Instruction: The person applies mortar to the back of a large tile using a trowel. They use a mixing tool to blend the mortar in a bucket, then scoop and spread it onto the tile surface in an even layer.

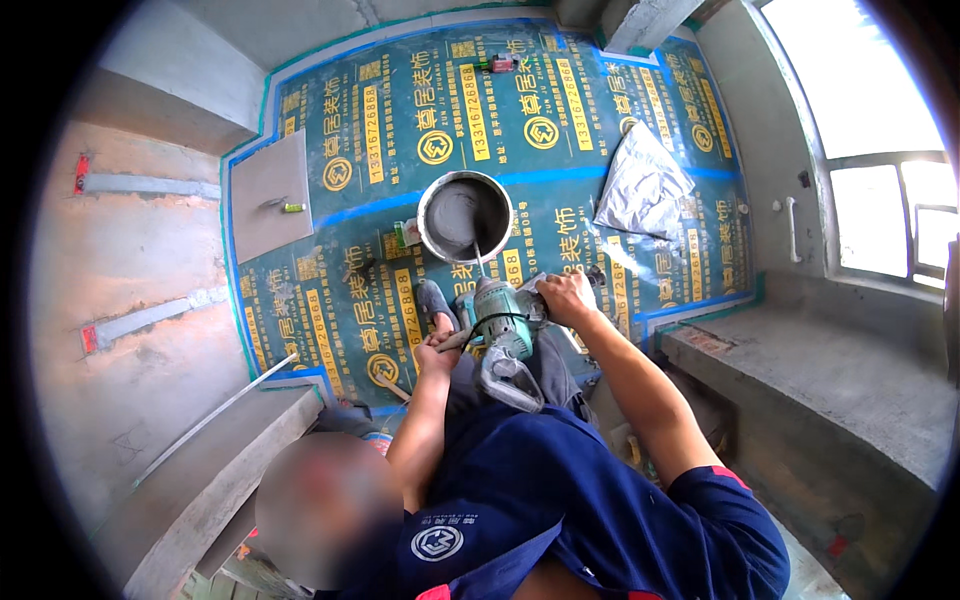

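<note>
Mixing drill (507, 322) is being held between the two hands above the green floor sheet (560, 190), toward its near edge, its long axis running forward and its rod (479, 263) reaching into a bucket (421, 225) of grey paste (456, 212) near the sheet's middle. The left hand (436, 353) is gripping a side handle (455, 341); the right hand (567, 298), slightly farther forward, is gripping the drill's opposite side.

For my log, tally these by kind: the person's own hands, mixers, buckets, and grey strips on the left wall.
Left hand and right hand: 2
Mixer: 1
Bucket: 1
Upper grey strip and lower grey strip: 2
Total: 6
</note>
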The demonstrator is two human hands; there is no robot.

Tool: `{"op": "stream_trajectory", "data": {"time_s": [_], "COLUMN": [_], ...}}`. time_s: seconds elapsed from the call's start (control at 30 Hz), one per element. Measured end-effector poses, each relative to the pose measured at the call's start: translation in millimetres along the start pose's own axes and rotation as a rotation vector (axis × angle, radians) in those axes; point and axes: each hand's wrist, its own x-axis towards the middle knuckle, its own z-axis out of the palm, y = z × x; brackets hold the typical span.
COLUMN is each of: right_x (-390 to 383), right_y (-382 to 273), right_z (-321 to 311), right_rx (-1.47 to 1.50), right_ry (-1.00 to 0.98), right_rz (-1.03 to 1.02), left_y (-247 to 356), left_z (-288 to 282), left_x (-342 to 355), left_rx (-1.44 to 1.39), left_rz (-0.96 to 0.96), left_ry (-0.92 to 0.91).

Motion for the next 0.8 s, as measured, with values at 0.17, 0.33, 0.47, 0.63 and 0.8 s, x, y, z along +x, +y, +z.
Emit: {"op": "stream_trajectory", "data": {"time_s": [0.17,0.33,0.47,0.63,0.8], "right_x": [-13,-16,-28,-31,-34], "right_y": [2,-5,-27,-67,-89], "right_z": [5,30,42,26,15], "right_rx": [-0.003,0.016,0.022,-0.078,-0.130], "right_ry": [0.009,0.090,0.129,0.020,-0.009], "right_rz": [-0.035,-0.051,-0.019,-0.038,-0.026], "left_y": [-19,-3,0,44,49], "left_z": [-10,-26,-37,-73,-75], "left_x": [-22,-17,-21,-12,-26], "left_rx": [0.112,0.117,0.138,0.111,0.078], "left_rz": [0.066,0.017,0.057,0.008,-0.051], "left_ry": [0.055,-0.067,0.042,-0.088,-0.035]}}
